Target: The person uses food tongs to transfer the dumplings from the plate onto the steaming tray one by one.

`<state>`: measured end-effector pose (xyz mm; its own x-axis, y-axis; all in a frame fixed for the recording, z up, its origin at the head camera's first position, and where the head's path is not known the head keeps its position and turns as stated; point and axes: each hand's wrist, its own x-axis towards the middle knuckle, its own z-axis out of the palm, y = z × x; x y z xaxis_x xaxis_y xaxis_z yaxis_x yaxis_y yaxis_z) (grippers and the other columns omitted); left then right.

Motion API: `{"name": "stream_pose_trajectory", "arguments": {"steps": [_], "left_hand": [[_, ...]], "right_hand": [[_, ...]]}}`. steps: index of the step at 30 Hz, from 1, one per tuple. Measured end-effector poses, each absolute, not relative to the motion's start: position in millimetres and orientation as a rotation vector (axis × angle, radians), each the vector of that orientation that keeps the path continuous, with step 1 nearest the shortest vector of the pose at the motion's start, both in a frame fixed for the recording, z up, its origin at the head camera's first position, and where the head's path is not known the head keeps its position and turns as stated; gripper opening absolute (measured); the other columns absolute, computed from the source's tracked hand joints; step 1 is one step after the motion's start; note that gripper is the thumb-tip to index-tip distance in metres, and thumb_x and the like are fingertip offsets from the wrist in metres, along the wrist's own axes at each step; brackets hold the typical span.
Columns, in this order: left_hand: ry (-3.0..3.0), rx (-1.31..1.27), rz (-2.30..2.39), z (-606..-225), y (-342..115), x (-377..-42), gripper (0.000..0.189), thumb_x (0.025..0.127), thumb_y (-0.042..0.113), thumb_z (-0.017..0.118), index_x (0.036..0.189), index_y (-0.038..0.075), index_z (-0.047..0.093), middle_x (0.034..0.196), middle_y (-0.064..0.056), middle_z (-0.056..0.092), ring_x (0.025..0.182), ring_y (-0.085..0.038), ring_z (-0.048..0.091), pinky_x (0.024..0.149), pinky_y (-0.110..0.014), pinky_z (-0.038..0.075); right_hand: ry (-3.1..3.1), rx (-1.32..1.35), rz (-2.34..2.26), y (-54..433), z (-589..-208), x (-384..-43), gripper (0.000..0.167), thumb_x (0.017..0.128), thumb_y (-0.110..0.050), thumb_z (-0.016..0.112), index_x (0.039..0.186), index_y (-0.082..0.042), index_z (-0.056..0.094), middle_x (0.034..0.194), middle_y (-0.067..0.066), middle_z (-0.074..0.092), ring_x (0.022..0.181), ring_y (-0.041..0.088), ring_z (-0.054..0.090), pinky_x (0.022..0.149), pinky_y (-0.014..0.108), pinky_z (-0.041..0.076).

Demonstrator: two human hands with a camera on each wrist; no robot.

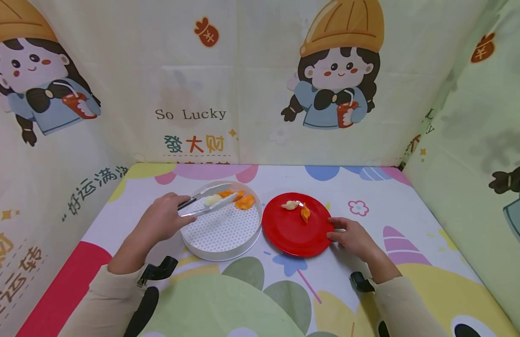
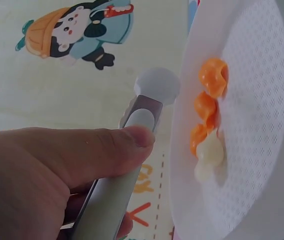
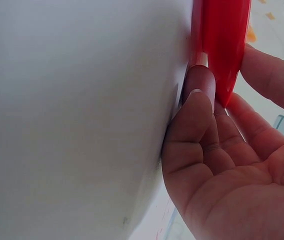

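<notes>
My left hand [image 1: 159,222] grips a pair of tongs [image 2: 114,200], thumb laid along one arm. In the head view the two tong arms are spread apart over a round white steamer tray [image 1: 226,234]. At the tray's far side lie several small orange dumplings [image 1: 245,202] and a pale one [image 2: 210,150]; the tongs partly cover them in the head view. My right hand [image 1: 352,238] pinches the right rim of a red plate [image 1: 293,238], thumb above and fingers beneath. On that plate rest a whitish dumpling [image 1: 291,205] and an orange dumpling [image 1: 305,213].
The tray and plate stand side by side, rims close together, on a table with a cartoon-print cloth [image 1: 281,295]. A printed curtain [image 1: 260,93] rises behind the table's back edge, with more hanging at left and right.
</notes>
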<state>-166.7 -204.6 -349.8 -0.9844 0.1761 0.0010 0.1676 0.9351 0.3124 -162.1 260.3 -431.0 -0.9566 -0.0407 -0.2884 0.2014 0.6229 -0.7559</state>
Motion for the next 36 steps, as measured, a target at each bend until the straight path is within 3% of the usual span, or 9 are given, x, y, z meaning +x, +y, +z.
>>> {"name": "stream_pose_trajectory", "arguments": {"steps": [7,17,23,36], "left_hand": [[3.059,0.336,0.493,-349.2,-188.1,-171.3,0.063,0.085,0.028,0.081,0.134,-0.005,0.059,0.119,-0.025,0.061,0.102,-0.037,0.058,0.086,-0.050,0.054],[3.021,0.405,0.479,-349.8,-156.5,-179.3,0.062,0.085,0.029,0.081,0.136,0.001,0.061,0.127,-0.022,0.060,0.111,-0.037,0.058,0.092,-0.051,0.052],[3.022,0.489,0.482,-354.3,-136.3,-185.3,0.058,0.084,0.028,0.082,0.133,0.003,0.064,0.125,-0.019,0.062,0.109,-0.033,0.058,0.092,-0.049,0.052],[2.982,0.575,0.500,-360.0,-96.6,-192.8,0.054,0.085,0.027,0.081,0.133,0.008,0.066,0.120,-0.010,0.065,0.105,-0.024,0.055,0.079,-0.036,0.056]], "right_hand": [[2.575,0.128,-1.241,260.7,-430.1,-162.4,0.067,0.090,-0.020,0.074,0.147,0.001,0.045,0.140,0.025,0.049,0.107,0.030,0.057,0.077,0.036,0.058],[2.562,0.137,-1.247,261.9,-431.9,-162.1,0.067,0.090,-0.020,0.074,0.147,0.000,0.044,0.141,0.025,0.048,0.109,0.031,0.057,0.077,0.036,0.058],[2.564,0.140,-1.243,261.9,-432.3,-161.9,0.067,0.090,-0.021,0.074,0.147,0.000,0.045,0.141,0.025,0.048,0.108,0.030,0.057,0.077,0.036,0.058],[2.565,0.140,-1.240,261.8,-431.7,-162.4,0.068,0.090,-0.021,0.075,0.147,0.000,0.045,0.141,0.025,0.049,0.108,0.030,0.057,0.076,0.036,0.058]]}}
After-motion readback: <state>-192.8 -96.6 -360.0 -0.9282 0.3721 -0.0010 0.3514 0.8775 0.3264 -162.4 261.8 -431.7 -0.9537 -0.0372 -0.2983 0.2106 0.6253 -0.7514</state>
